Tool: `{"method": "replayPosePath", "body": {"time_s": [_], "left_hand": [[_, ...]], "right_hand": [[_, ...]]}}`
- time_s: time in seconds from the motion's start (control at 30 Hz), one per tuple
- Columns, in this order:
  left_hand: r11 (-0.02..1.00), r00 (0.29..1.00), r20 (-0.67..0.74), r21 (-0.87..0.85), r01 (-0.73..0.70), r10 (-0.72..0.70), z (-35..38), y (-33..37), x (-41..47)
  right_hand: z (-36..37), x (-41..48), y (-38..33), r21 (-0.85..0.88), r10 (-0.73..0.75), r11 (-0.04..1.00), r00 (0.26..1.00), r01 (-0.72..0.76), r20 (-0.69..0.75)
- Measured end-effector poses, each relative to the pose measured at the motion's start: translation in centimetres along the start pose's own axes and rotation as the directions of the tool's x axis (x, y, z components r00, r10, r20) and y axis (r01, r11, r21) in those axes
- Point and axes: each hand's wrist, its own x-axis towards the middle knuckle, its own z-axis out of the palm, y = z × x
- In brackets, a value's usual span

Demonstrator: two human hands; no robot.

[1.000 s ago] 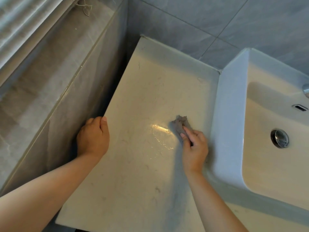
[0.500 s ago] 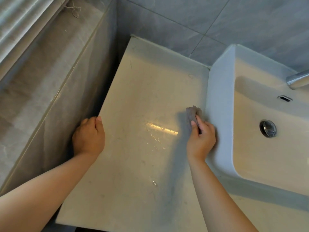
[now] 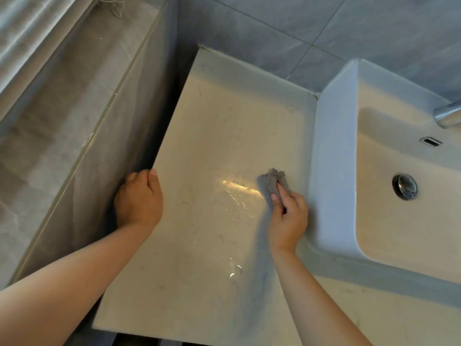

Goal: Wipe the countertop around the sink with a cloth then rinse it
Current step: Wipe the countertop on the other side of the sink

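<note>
A small grey cloth lies bunched on the pale marble countertop, pressed down by my right hand, whose fingers grip its near end. The cloth sits a short way left of the white raised sink. A wet, shiny streak shows on the counter just left of the cloth. My left hand curls over the counter's left edge, fingers wrapped down the side and thumb on top.
The sink basin has a chrome drain plug, an overflow slot and a chrome tap spout at the right edge. Grey tiled walls stand behind. A tiled ledge runs along the left, across a dark gap.
My right hand slid the cloth right to the sink wall, then back left a little. The left hand stayed on the counter edge. The view shifted slightly.
</note>
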Motion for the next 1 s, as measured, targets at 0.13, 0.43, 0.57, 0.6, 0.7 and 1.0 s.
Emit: {"method": "replayPosePath", "body": {"time_s": [0.13,0.43,0.57,0.6,0.7,1.0], "left_hand": [[1.0,1.0,0.001,-0.004,-0.004,0.004,-0.1,0.0,-0.1],[1.0,1.0,0.009,-0.009,-0.011,0.011,-0.3,0.3,-0.2],[1.0,1.0,0.0,-0.001,-0.014,0.014,-0.2,0.1,-0.1],[1.0,1.0,-0.004,-0.001,-0.015,0.015,-0.1,0.1,-0.1],[1.0,1.0,-0.008,0.005,-0.006,0.006,0.0,0.0,-0.1],[0.983,0.997,0.076,-0.178,0.043,-0.03,-0.8,-0.6,-0.3]], "right_hand": [[-0.2,-4.6,-1.6,0.029,-0.089,0.996,0.991,0.086,0.104],[-2.7,-0.9,-3.3,0.221,0.087,0.971,0.996,-0.092,0.031],[-1.6,3.4,-0.7,0.03,0.082,0.996,0.996,-0.081,-0.035],[-1.1,3.7,-0.2,0.005,0.086,0.996,0.996,-0.086,-0.033],[0.0,3.5,0.5,-0.005,0.09,0.996,0.994,-0.091,-0.06],[0.9,-2.1,-0.9,0.031,-0.079,0.997,0.995,0.077,0.066]]}}
